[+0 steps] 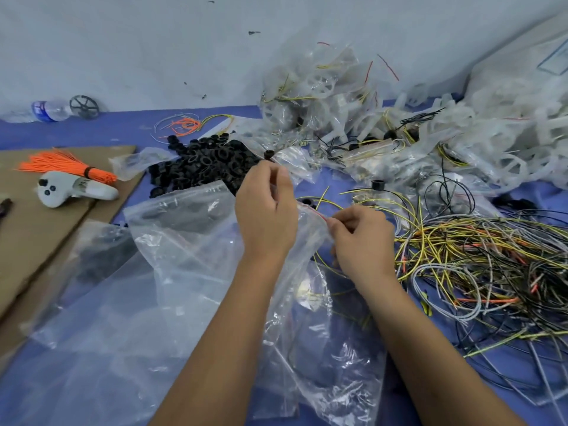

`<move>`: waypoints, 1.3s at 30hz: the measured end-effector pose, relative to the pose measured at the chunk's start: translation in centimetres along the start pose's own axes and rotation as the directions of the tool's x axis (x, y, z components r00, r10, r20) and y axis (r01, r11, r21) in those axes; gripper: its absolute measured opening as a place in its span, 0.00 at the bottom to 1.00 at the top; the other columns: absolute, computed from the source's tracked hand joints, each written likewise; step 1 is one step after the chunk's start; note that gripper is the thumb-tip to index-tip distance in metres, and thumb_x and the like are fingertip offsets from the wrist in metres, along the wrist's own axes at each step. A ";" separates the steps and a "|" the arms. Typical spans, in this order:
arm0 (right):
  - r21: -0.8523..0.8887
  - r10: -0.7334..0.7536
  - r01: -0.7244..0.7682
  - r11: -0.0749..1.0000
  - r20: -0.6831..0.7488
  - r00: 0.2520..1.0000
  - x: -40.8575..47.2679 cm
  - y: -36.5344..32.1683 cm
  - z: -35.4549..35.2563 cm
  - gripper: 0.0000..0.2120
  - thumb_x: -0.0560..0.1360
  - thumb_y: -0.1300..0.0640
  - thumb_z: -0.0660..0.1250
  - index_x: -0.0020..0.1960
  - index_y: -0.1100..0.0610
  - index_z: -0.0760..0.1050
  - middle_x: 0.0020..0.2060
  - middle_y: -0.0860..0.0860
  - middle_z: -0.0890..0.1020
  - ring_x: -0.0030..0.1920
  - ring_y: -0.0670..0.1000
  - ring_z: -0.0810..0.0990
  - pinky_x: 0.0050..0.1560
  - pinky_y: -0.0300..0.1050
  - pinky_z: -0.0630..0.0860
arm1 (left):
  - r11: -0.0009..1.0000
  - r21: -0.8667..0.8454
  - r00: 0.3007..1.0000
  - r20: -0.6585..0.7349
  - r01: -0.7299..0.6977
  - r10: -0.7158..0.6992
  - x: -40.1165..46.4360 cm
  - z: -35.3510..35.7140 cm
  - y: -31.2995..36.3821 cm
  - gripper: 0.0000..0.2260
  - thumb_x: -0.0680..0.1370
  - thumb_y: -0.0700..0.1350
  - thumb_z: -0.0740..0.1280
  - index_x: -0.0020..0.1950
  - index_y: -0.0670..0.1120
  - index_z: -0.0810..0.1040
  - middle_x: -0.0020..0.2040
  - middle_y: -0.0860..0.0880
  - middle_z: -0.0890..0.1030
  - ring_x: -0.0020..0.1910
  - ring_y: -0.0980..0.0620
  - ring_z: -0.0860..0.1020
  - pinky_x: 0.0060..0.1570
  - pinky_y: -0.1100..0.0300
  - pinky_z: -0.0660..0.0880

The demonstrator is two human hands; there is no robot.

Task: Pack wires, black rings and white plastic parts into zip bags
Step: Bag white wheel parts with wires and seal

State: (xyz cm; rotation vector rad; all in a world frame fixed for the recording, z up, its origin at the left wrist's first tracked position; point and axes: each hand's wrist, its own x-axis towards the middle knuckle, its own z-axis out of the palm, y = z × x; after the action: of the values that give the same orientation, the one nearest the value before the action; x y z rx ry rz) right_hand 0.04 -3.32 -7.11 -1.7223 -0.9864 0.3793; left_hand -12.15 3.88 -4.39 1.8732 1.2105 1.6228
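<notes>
A clear zip bag (310, 238) with a red seal line hangs between my hands, with yellow wire inside it. My left hand (266, 207) pinches the bag's top edge on the left. My right hand (359, 238) pinches the seal at the right end. A heap of black rings (203, 162) lies behind my left hand. A tangle of yellow, black, grey and orange wires (479, 265) spreads to the right. White plastic parts (507, 142) pile up at the back right, beside filled zip bags (319, 93).
Empty clear bags (138, 302) cover the blue surface at the front left. Cardboard (40, 216) at the left carries an orange wire bundle (70, 166) and a grey controller (70, 189). A water bottle (46, 110) and a black wheel (84, 106) lie by the wall.
</notes>
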 end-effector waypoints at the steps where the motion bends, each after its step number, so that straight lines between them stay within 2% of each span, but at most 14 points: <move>1: -0.013 0.011 -0.011 1.000 -0.004 1.000 0.2 0.1 -0.3 0.06 0.78 0.57 0.71 0.43 0.57 0.81 0.32 0.54 0.84 0.33 0.58 0.83 0.40 0.56 0.82 | 0.993 0.113 0.999 0.032 -0.024 0.021 -0.2 0.0 -0.1 0.09 0.82 0.46 0.62 0.45 0.44 0.76 0.41 0.50 0.77 0.42 0.48 0.75 0.43 0.55 0.67; 4: -0.092 0.034 -0.036 0.995 -0.027 0.999 1.1 0.5 -1.2 0.10 0.81 0.56 0.66 0.45 0.60 0.81 0.35 0.59 0.84 0.39 0.63 0.83 0.45 0.61 0.80 | 0.908 0.419 0.987 0.129 0.030 -0.092 -0.4 -0.3 -0.8 0.11 0.84 0.51 0.61 0.52 0.45 0.77 0.51 0.45 0.78 0.54 0.42 0.73 0.55 0.50 0.68; 8: -0.259 0.002 -0.027 0.966 -0.098 0.995 1.7 0.5 -2.5 0.17 0.83 0.55 0.59 0.42 0.62 0.79 0.37 0.61 0.83 0.41 0.64 0.83 0.45 0.57 0.79 | 0.756 0.638 0.916 0.201 0.146 -0.346 -0.6 -1.7 -1.5 0.22 0.85 0.58 0.56 0.63 0.42 0.76 0.62 0.38 0.76 0.64 0.37 0.71 0.62 0.45 0.68; 14: -0.224 0.073 -0.116 0.968 -0.190 0.979 2.4 1.0 -3.2 0.17 0.85 0.54 0.54 0.50 0.62 0.78 0.43 0.62 0.84 0.46 0.65 0.83 0.49 0.58 0.80 | 0.629 0.709 0.864 0.055 0.318 -0.500 0.0 -4.6 -1.3 0.29 0.84 0.62 0.56 0.70 0.38 0.72 0.69 0.34 0.72 0.69 0.33 0.69 0.64 0.42 0.69; 17: -0.073 0.148 -0.168 0.983 -0.227 0.963 2.3 1.1 -3.2 0.15 0.85 0.55 0.54 0.50 0.60 0.77 0.40 0.61 0.84 0.36 0.59 0.85 0.39 0.54 0.82 | 0.581 0.710 0.853 -0.053 0.397 -0.519 2.2 -6.3 -1.1 0.32 0.83 0.63 0.55 0.71 0.37 0.71 0.70 0.32 0.72 0.69 0.32 0.70 0.64 0.41 0.70; 20: -0.036 0.142 -0.153 0.988 -0.222 0.965 1.7 0.7 -2.6 0.11 0.85 0.58 0.55 0.48 0.57 0.73 0.35 0.58 0.84 0.23 0.50 0.81 0.23 0.41 0.73 | 0.661 0.654 0.893 -0.050 0.368 -0.447 4.0 -6.1 -0.5 0.33 0.83 0.66 0.51 0.65 0.38 0.76 0.65 0.34 0.76 0.64 0.33 0.73 0.62 0.43 0.71; 22: -0.007 0.167 -0.172 0.985 -0.185 0.968 1.5 0.4 -2.3 0.10 0.85 0.58 0.54 0.50 0.58 0.72 0.33 0.58 0.83 0.21 0.50 0.79 0.20 0.39 0.69 | 0.733 0.579 0.874 0.070 0.357 -0.480 4.9 -5.3 -0.1 0.35 0.83 0.68 0.49 0.58 0.39 0.80 0.59 0.37 0.80 0.61 0.36 0.76 0.57 0.48 0.70; 26: -0.097 0.108 -0.122 0.988 -0.137 0.985 1.5 0.0 -2.7 0.09 0.82 0.58 0.56 0.51 0.58 0.75 0.37 0.55 0.83 0.34 0.56 0.83 0.36 0.49 0.77 | 0.782 0.587 0.750 0.415 0.212 -0.515 5.3 -3.6 0.1 0.21 0.79 0.63 0.68 0.37 0.47 0.78 0.39 0.47 0.81 0.42 0.46 0.80 0.38 0.57 0.69; 28: -0.184 0.030 -0.055 0.982 -0.133 0.991 1.3 -0.2 -2.7 0.08 0.80 0.55 0.60 0.52 0.57 0.75 0.40 0.53 0.81 0.44 0.59 0.80 0.45 0.53 0.75 | 0.792 0.600 0.726 0.495 0.111 -0.478 5.4 -3.1 -0.3 0.14 0.78 0.53 0.73 0.34 0.50 0.77 0.40 0.49 0.82 0.39 0.52 0.78 0.40 0.59 0.70; 30: -0.103 0.025 -0.038 0.994 -0.129 0.991 0.9 -0.4 -2.6 0.13 0.79 0.48 0.66 0.57 0.54 0.70 0.42 0.48 0.78 0.45 0.57 0.79 0.47 0.53 0.76 | 0.811 0.581 0.738 0.516 0.072 -0.435 5.7 -2.7 -0.6 0.13 0.79 0.48 0.72 0.35 0.52 0.78 0.40 0.50 0.82 0.41 0.50 0.79 0.44 0.58 0.71; 32: 0.237 0.153 -0.129 0.963 -0.089 0.984 0.9 -0.8 -2.6 0.22 0.76 0.48 0.73 0.60 0.53 0.65 0.44 0.52 0.80 0.42 0.55 0.83 0.41 0.53 0.80 | 0.868 0.475 0.774 0.491 0.146 -0.399 5.9 -2.6 -1.0 0.12 0.79 0.46 0.72 0.35 0.48 0.80 0.34 0.50 0.80 0.37 0.49 0.78 0.43 0.58 0.73; 34: 0.594 0.294 -0.253 0.763 0.029 0.955 1.3 -1.0 -2.7 0.23 0.75 0.56 0.76 0.59 0.52 0.64 0.44 0.58 0.84 0.33 0.51 0.84 0.31 0.45 0.79 | 0.912 0.283 0.797 0.453 0.297 -0.400 5.9 -2.6 -1.1 0.12 0.79 0.43 0.72 0.36 0.44 0.80 0.28 0.51 0.78 0.30 0.53 0.76 0.37 0.60 0.74; 36: 0.648 0.343 -0.355 0.674 0.151 0.927 1.3 -1.4 -2.5 0.22 0.74 0.55 0.77 0.58 0.53 0.65 0.42 0.59 0.85 0.31 0.51 0.82 0.29 0.44 0.79 | 0.904 0.148 0.771 0.479 0.401 -0.420 5.4 -2.5 -1.0 0.11 0.79 0.41 0.73 0.36 0.44 0.80 0.25 0.53 0.78 0.25 0.58 0.74 0.30 0.65 0.72; 39: 0.504 0.308 -0.410 0.760 0.276 0.910 0.5 -1.7 -1.6 0.23 0.71 0.51 0.79 0.57 0.59 0.74 0.41 0.57 0.85 0.30 0.52 0.81 0.28 0.44 0.78 | 0.866 0.010 0.708 0.571 0.500 -0.415 4.4 -2.2 -1.0 0.09 0.78 0.38 0.74 0.39 0.43 0.78 0.27 0.53 0.80 0.25 0.59 0.76 0.28 0.67 0.74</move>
State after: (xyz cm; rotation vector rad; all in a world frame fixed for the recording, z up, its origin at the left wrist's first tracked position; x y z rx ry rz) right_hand 0.69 -3.78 -4.92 -1.3389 -0.5681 0.9905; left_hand -14.71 7.42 -1.86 1.6041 1.1286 0.7829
